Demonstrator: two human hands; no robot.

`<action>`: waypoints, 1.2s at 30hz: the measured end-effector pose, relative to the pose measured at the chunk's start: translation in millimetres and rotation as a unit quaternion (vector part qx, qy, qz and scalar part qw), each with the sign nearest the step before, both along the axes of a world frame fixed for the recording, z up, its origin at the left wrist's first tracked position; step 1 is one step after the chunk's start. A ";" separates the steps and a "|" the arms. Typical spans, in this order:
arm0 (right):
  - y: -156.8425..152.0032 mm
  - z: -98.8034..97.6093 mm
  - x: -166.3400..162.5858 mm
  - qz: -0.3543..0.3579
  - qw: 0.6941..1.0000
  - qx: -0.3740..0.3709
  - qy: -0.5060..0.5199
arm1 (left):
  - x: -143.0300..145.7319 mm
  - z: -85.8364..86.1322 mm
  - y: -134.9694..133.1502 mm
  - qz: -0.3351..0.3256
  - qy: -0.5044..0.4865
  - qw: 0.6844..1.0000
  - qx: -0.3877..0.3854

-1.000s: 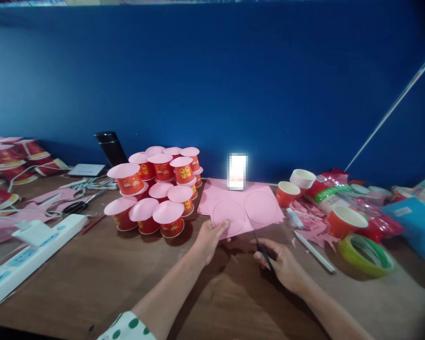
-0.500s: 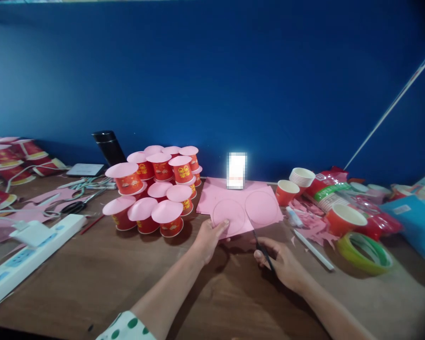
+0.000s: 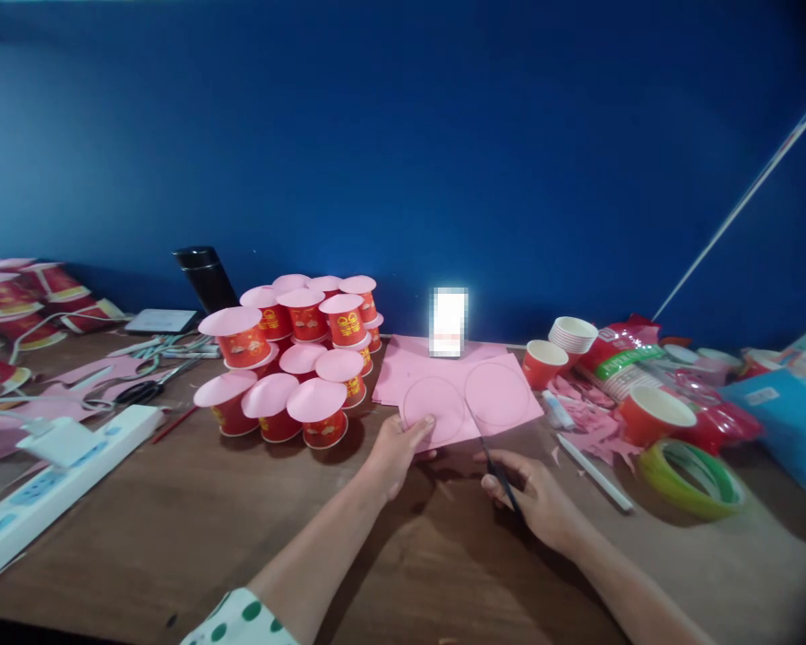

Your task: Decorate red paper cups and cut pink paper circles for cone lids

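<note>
My left hand (image 3: 395, 451) pinches the near edge of a pink paper sheet (image 3: 470, 400) with two circles drawn on it, held just above the wooden table (image 3: 175, 528). My right hand (image 3: 534, 497) is closed on black scissors (image 3: 495, 468), whose blades point into the sheet's near edge between the two circles. More pink sheets lie under and behind the held one.
A stack of red paper cups with pink paper lids (image 3: 295, 363) stands left of the sheet. A phone (image 3: 449, 322) leans on the blue wall. Right: open red cups (image 3: 544, 364), a white pen (image 3: 595, 472), a green tape roll (image 3: 691, 479), pink scraps. Left: a power strip (image 3: 54, 466), scissors (image 3: 144, 390), a black flask (image 3: 205, 278).
Almost nothing differs. Both hands keep their grip; the sheet and the scissors stay in place while the view shifts very slightly.
</note>
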State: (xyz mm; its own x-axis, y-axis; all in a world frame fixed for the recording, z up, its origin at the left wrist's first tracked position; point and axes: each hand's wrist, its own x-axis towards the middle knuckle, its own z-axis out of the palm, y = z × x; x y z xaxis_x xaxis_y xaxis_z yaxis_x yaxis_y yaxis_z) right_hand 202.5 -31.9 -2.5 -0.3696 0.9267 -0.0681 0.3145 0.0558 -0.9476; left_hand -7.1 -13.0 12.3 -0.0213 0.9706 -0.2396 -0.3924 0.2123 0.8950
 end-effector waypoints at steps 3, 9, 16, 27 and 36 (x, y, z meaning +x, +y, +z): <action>-0.7 1.6 -0.1 0.001 1.000 -0.002 -0.005 | -0.1 0.6 -0.7 0.000 0.000 1.000 0.001; -0.9 3.5 -0.1 -0.001 1.000 0.005 -0.017 | 0.0 0.3 0.6 -0.003 0.006 1.000 0.001; -1.4 3.2 -1.3 -0.008 1.000 0.006 -0.020 | 0.4 -1.9 0.7 -0.006 -0.005 1.000 0.004; -0.5 1.4 0.1 -0.001 0.999 0.024 -0.023 | 1.6 0.3 0.5 -0.002 -0.021 1.000 0.006; 0.7 2.8 -0.3 0.013 1.000 0.013 0.003 | 5.9 3.1 -4.0 -0.014 -0.006 1.000 -0.010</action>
State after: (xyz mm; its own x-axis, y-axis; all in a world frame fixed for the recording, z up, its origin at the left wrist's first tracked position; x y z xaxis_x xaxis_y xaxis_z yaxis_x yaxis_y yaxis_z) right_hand 202.2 -31.2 0.3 -0.3936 0.9183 -0.0422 0.3066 0.0878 -0.9478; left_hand -1.2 -17.0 15.4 0.0077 0.9659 -0.2587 -0.3962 0.2404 0.8861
